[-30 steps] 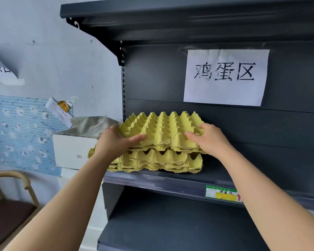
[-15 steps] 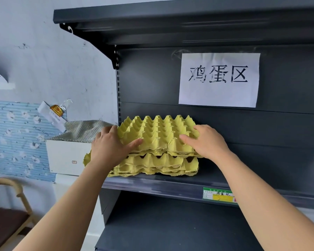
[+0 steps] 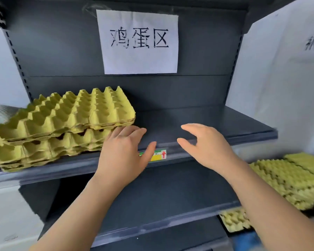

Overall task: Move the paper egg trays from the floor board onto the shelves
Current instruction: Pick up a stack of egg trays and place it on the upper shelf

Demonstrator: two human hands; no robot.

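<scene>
A stack of yellow paper egg trays [image 3: 65, 124] sits at the left end of the shelf [image 3: 216, 124]. My left hand [image 3: 123, 154] is just beside the stack's right end, fingers extended, holding nothing. My right hand [image 3: 208, 149] hangs open over the shelf's front edge. At lower right lie further trays [image 3: 283, 182], blurred.

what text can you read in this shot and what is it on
"鸡蛋区": white paper sign on the shelf unit's back panel.
"补" plus a character cut by the frame edge: white sheet at far right.
Shelf-edge label: red arrow, print too blurred to read.
</scene>
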